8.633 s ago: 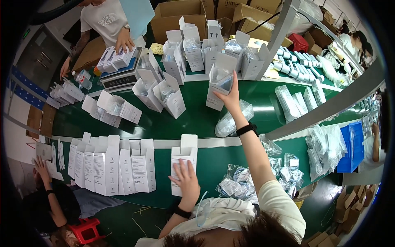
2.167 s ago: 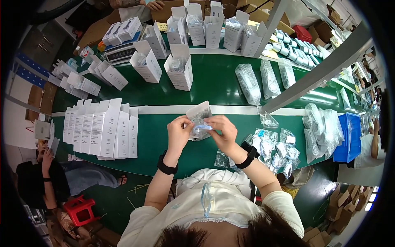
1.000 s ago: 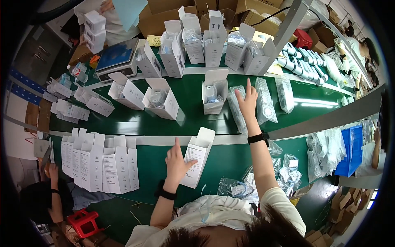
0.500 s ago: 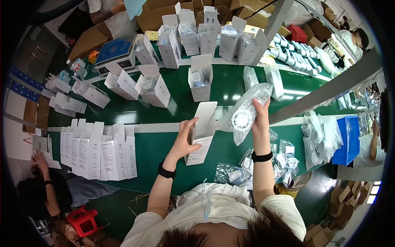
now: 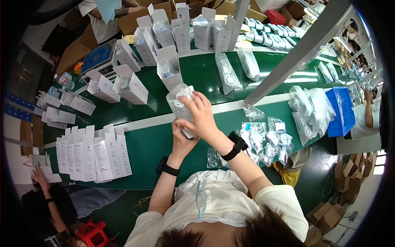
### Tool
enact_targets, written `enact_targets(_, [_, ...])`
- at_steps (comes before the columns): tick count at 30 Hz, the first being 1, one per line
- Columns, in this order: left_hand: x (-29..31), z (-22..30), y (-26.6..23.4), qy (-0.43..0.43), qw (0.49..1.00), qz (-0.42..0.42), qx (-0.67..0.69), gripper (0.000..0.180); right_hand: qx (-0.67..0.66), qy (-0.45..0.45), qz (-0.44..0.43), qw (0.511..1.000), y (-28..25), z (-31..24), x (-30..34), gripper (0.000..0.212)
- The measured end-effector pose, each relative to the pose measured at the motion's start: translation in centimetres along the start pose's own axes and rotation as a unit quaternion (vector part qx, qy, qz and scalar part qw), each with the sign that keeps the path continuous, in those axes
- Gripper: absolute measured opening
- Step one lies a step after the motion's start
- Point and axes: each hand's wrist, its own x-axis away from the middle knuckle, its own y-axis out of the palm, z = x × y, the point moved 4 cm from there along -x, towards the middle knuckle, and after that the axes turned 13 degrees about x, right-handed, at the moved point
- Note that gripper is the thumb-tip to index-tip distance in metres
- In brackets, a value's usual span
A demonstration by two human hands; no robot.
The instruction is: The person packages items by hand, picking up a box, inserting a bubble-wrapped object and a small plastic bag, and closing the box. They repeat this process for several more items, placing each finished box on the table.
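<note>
Above the green table, my left hand (image 5: 184,142) is wrapped round the lower part of a small white box (image 5: 188,133), most of which is hidden by my hands. A bubble-wrapped item (image 5: 180,101) stands up out of the box's top end. My right hand (image 5: 202,115) grips this item from the right, its fingers bent over the wrap. How deep the item sits in the box cannot be seen. Just beyond it is an open white carton (image 5: 169,76) with a bagged part inside.
Folded white boxes (image 5: 94,154) stand in a row at left. Several filled open cartons (image 5: 131,88) line the far side. Bubble-wrapped packs (image 5: 227,74) lie beyond a slanted metal post (image 5: 288,57). Bagged parts (image 5: 277,142) and a blue bin (image 5: 342,111) are at right. A co-worker's hand (image 5: 40,177) is far left.
My right hand has brought the bubble-wrapped item left and set it against the box in my left hand. The view has shifted a little to the right.
</note>
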Motion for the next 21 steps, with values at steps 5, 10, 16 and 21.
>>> enact_targets(5, [1.1, -0.1, -1.0, 0.05, 0.998, 0.006, 0.033, 0.077, -0.041, -0.033, -0.091, 0.994, -2.3, 3.2, 1.9, 0.043])
enact_targets(10, [2.2, -0.6, -2.3, 0.03, 0.997, -0.022, 0.062, 0.08, -0.096, 0.19, -0.086, 0.973, -3.8, 12.8, 10.1, 0.039])
enact_targets(16, [3.9, -0.1, -4.0, -0.018, 0.999, -0.025, 0.019, 0.083, 0.312, 0.354, -0.268, 0.84, -6.9, 21.5, 22.6, 0.043])
enact_targets(21, [2.3, 2.6, -2.4, -0.003, 0.996, -0.003, 0.091, 0.075, 0.171, 0.332, -0.233, 0.898, -7.0, 24.4, 24.1, 0.039])
